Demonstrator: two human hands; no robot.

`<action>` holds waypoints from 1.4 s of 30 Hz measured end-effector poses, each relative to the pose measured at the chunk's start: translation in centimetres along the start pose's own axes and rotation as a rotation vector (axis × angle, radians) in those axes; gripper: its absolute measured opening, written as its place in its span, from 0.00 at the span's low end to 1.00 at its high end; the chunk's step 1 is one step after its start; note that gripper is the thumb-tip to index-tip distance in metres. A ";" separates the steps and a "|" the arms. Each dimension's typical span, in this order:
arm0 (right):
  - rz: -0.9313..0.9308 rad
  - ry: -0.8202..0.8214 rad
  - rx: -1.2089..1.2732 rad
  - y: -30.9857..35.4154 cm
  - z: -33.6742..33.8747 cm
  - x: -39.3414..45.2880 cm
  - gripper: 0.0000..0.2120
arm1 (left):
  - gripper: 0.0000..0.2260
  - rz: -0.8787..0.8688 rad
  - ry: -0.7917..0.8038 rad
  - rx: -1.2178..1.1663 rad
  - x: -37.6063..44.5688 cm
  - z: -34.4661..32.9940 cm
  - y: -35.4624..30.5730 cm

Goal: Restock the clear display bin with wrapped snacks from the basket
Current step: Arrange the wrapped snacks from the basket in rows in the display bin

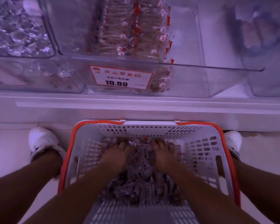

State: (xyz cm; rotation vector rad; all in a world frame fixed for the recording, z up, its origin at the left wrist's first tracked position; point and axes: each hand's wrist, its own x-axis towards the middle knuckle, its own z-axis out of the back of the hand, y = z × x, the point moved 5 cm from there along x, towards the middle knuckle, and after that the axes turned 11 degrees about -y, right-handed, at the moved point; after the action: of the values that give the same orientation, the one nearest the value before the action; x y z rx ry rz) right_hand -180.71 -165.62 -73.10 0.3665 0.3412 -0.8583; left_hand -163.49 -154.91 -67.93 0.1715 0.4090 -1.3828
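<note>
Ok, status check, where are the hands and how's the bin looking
Left hand and right hand down in the basket, fingers in the wrapped snacks. Grip unclear. Display bin part-filled. Nothing in the way.

Fingertips of left hand (116, 155) and right hand (162, 155) sink into snack pile (141, 183), so grip can't be told. Both forearms cut off at 6 o'clock edge. Price tag (121, 77) at 12 o'clock: only "10.80" reads, rest blurred. Bin (217, 81) contents smeared; neighbor bins cropped at 9 and 3 o'clock. Right shoe (233, 143) half behind basket (228, 143).
</note>
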 end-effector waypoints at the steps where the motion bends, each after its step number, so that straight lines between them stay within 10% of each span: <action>1: -0.003 0.045 0.005 0.2 -0.9 0.3 0.45 | 0.26 0.042 0.025 -0.044 0.5 -0.8 -0.7; 6: 0.063 0.003 -0.145 2.1 -2.7 -1.1 0.33 | 0.27 0.263 0.062 -0.068 3.4 -2.6 -2.0; 14: 0.127 0.052 -0.168 0.2 -1.2 0.5 0.26 | 0.19 0.039 0.031 -0.010 2.6 -5.6 -5.4; 21: -0.328 0.077 0.388 -5.5 -0.1 0.9 0.21 | 0.24 0.003 0.034 -0.036 2.3 -6.8 -6.1; 29: -0.210 0.123 0.184 -3.7 -1.5 1.3 0.21 | 0.22 0.034 0.091 -0.006 4.7 -6.6 -7.5; 36: -0.380 -0.043 0.561 -3.8 -0.9 1.8 0.11 | 0.09 0.430 -0.142 -1.091 4.8 -3.7 -1.7; 42: -0.313 0.024 0.676 -2.7 -0.3 1.8 0.11 | 0.12 0.952 0.071 -1.719 2.4 -5.8 0.6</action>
State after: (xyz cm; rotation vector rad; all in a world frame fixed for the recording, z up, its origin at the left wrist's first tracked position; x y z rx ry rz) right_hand -181.74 -168.33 -74.62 0.9680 0.1195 -1.2711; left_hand -163.66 -154.91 -74.22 -0.8982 1.2254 0.1969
